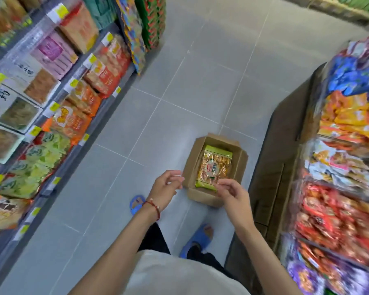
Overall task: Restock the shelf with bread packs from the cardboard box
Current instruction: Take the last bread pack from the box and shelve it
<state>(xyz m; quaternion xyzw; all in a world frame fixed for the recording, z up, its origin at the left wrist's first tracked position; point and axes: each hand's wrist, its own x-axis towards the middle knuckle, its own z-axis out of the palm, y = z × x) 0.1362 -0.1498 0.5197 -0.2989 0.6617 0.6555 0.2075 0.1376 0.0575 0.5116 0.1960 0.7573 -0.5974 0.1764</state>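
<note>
Hovering empty, both hands point(166, 186) half-open.

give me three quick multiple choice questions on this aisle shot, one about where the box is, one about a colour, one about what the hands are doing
1. Where is the cardboard box?
A. on the floor in the aisle
B. on a shelf at the left
C. carried under one arm

2. What colour are the slippers?
A. red
B. blue
C. white

3. What state are the left hand and right hand in?
A. both gripping a bread pack
B. one holding a price tag
C. both empty, above the box

Answers:
1 A, the box sits open on the grey tiles.
2 B, both slippers show blue.
3 C, the fingers are loose and the bread pack lies in the box.
</note>
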